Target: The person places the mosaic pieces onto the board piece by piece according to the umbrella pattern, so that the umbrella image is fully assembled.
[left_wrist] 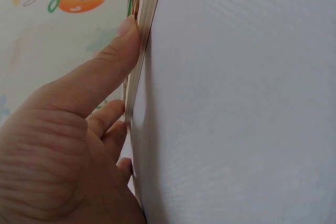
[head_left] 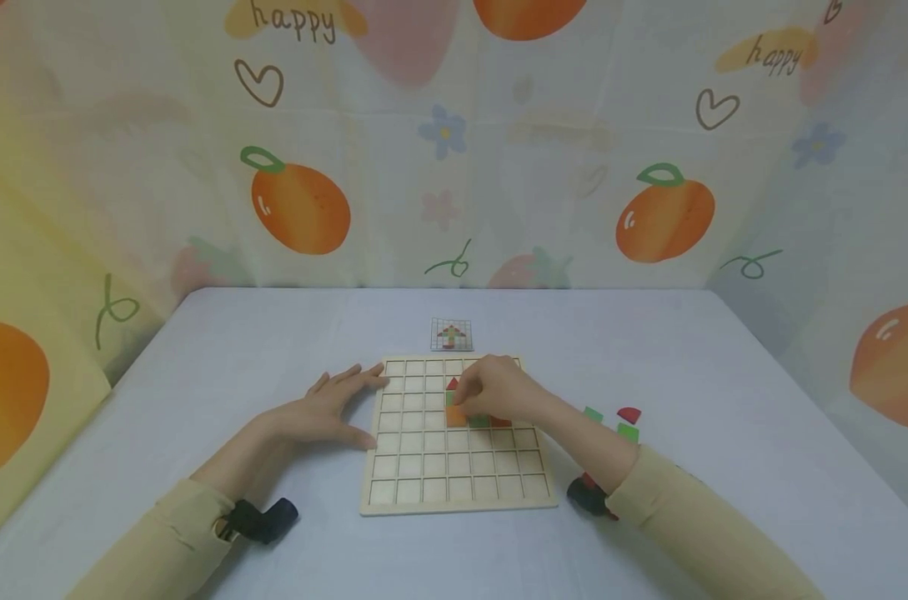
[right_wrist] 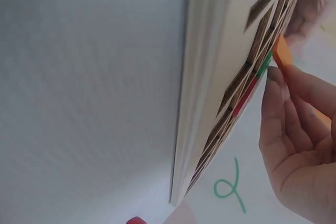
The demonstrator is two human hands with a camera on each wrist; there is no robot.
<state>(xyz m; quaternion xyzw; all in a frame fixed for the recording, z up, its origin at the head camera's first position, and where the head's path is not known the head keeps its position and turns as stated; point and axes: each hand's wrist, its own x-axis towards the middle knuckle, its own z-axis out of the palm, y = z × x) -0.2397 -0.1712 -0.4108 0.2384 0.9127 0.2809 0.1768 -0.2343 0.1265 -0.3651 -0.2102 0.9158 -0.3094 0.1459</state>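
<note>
A wooden grid board (head_left: pixel 457 507) lies on the white table. Thumb and fingers of my right hand (head_left: pixel 503 388) pinch an orange square tile (head_left: pixel 456 417) over the board's middle; in the right wrist view the orange tile (right_wrist: pixel 282 52) is tilted above the grid. Beside it sit a green tile (head_left: pixel 479 422) and a red piece (head_left: pixel 502 422). Farther up the same column are a red triangle (head_left: pixel 454 383) and a green tile (head_left: pixel 449 398), partly behind the fingers. My left hand (head_left: pixel 318 414) spreads along the board's left edge, its thumb and fingertips touching the rim.
Behind the board lies a small pattern card (head_left: pixel 451 334) with a coloured figure on a grid. Loose pieces lie right of the board: a red rounded piece (head_left: pixel 629 414) and green tiles (head_left: pixel 628 432), with more red partly hidden by the right forearm. A patterned curtain (head_left: pixel 454 150) stands behind.
</note>
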